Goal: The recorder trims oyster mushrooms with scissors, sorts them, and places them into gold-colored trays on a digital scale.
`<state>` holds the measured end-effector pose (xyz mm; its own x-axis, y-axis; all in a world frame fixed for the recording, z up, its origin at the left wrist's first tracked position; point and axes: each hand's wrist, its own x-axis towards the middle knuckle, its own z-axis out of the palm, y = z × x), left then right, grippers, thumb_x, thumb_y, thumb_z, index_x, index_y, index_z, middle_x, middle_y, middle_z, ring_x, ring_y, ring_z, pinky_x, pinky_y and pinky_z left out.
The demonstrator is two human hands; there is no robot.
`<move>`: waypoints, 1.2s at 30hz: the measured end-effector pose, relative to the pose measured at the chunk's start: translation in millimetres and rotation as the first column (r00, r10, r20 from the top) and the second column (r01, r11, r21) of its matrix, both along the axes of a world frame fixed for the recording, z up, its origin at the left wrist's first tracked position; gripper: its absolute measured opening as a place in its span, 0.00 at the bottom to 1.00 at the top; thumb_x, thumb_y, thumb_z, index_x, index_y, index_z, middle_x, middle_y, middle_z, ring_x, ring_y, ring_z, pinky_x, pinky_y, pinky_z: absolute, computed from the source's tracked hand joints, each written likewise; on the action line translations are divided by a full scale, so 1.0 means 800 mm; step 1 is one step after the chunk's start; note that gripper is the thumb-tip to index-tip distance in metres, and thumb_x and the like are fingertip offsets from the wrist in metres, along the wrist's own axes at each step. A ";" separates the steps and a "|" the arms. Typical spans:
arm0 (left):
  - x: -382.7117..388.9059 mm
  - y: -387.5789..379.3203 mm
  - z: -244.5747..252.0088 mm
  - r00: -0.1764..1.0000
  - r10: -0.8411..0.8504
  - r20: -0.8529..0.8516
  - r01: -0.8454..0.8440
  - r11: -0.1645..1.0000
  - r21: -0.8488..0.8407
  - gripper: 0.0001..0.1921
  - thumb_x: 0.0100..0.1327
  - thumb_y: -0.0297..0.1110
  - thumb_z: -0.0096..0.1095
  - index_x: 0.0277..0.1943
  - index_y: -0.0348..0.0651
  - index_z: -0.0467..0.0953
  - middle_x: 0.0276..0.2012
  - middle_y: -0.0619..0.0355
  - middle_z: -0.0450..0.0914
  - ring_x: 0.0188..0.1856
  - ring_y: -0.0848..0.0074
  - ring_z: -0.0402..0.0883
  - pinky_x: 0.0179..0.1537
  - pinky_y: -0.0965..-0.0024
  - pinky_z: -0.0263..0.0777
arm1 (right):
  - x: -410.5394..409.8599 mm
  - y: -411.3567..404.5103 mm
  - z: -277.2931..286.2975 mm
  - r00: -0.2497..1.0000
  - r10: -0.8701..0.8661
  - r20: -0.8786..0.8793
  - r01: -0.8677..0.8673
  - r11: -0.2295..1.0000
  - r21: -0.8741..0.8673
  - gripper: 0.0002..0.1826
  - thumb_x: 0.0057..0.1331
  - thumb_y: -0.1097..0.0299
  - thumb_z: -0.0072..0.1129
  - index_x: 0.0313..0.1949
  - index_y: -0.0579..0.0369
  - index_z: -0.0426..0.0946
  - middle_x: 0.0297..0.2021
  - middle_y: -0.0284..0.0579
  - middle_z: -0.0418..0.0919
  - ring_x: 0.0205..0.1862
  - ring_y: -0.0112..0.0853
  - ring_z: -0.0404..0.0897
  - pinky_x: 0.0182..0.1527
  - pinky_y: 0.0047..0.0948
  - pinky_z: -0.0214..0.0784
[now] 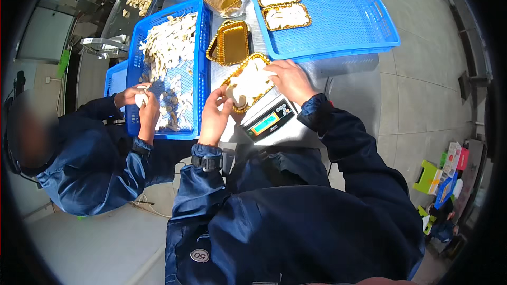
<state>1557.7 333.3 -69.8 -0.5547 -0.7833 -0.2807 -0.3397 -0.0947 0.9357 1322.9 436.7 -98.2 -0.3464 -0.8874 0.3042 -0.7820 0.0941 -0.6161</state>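
A gold plastic tray (240, 109) heaped with white sliced mushrooms (249, 81) sits on a digital kitchen scale (267, 120) with a lit display. At the tray's left edge, my left hand (214, 116) has its thumb and fingertips against the rim and a mushroom slice (236, 97). Glare hides whether they grip it. From the right, my right hand (292, 81) reaches over the rim, its thumb and fingers closed on a mushroom slice (269, 73). Behind the scale lie more gold trays (233, 43), with no mushrooms in the top one.
At left, a blue crate (201, 67) holds loose mushroom slices. A co-worker's hands (147, 113) hold a mushroom piece (140, 99) over it. Another blue crate (336, 53), at back right, holds two filled gold trays (287, 16). A plastic bag of trays (223, 0) lies between them.
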 end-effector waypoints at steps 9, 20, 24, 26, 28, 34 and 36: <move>0.019 -0.008 -0.011 0.989 -0.005 0.145 0.044 0.963 -0.266 0.13 0.64 0.23 0.61 0.51 0.39 0.80 0.48 0.52 0.79 0.45 0.71 0.80 0.47 0.69 0.75 | -0.001 0.013 0.000 0.995 0.096 0.041 -0.101 0.986 0.135 0.07 0.61 0.65 0.61 0.39 0.48 0.82 0.37 0.41 0.79 0.45 0.41 0.76 0.48 0.40 0.71; 0.011 0.006 0.032 0.963 -0.141 0.228 0.237 0.846 -0.478 0.15 0.63 0.22 0.60 0.52 0.42 0.80 0.51 0.50 0.78 0.52 0.65 0.78 0.49 0.70 0.74 | -0.022 0.039 0.006 0.883 -0.089 0.460 0.077 0.996 0.044 0.09 0.63 0.67 0.59 0.33 0.61 0.78 0.38 0.50 0.78 0.46 0.47 0.77 0.44 0.43 0.70; 0.069 -0.009 0.032 0.968 -0.067 0.242 0.140 0.943 -0.301 0.13 0.66 0.25 0.58 0.52 0.38 0.79 0.47 0.51 0.81 0.48 0.68 0.81 0.50 0.69 0.75 | -0.056 0.159 -0.094 0.824 -0.555 -0.115 0.504 0.626 0.595 0.23 0.60 0.53 0.65 0.43 0.62 0.72 0.43 0.58 0.76 0.47 0.53 0.77 0.47 0.45 0.71; 0.101 -0.003 0.029 0.969 -0.004 0.246 0.055 0.978 -0.201 0.12 0.68 0.26 0.59 0.53 0.35 0.78 0.45 0.55 0.83 0.49 0.75 0.80 0.52 0.72 0.72 | -0.038 0.169 -0.101 0.808 -0.572 -0.142 0.536 0.614 0.579 0.27 0.59 0.51 0.66 0.46 0.61 0.71 0.43 0.58 0.77 0.47 0.53 0.78 0.47 0.46 0.72; 0.124 0.011 0.023 0.974 0.025 0.227 0.000 0.994 -0.111 0.12 0.68 0.27 0.59 0.53 0.35 0.78 0.45 0.56 0.83 0.49 0.77 0.80 0.52 0.73 0.72 | -0.035 0.171 -0.101 0.788 -0.592 -0.169 0.570 0.600 0.561 0.31 0.57 0.48 0.68 0.49 0.60 0.69 0.43 0.58 0.77 0.47 0.53 0.78 0.47 0.48 0.72; 0.135 0.030 0.030 0.971 -0.033 0.238 0.023 0.999 0.047 0.13 0.70 0.28 0.58 0.55 0.35 0.77 0.45 0.58 0.82 0.46 0.81 0.78 0.51 0.77 0.71 | -0.086 0.190 -0.108 0.693 -0.681 0.238 0.336 0.597 0.728 0.25 0.55 0.52 0.71 0.38 0.66 0.79 0.32 0.55 0.82 0.39 0.46 0.84 0.39 0.42 0.73; 0.118 0.025 0.040 0.958 -0.160 0.237 0.137 0.984 0.112 0.13 0.70 0.29 0.59 0.55 0.37 0.77 0.46 0.57 0.82 0.47 0.80 0.78 0.51 0.76 0.71 | -0.083 0.205 -0.110 0.649 -0.581 0.491 0.279 0.782 0.557 0.21 0.56 0.56 0.70 0.33 0.67 0.81 0.26 0.49 0.81 0.32 0.36 0.82 0.36 0.35 0.71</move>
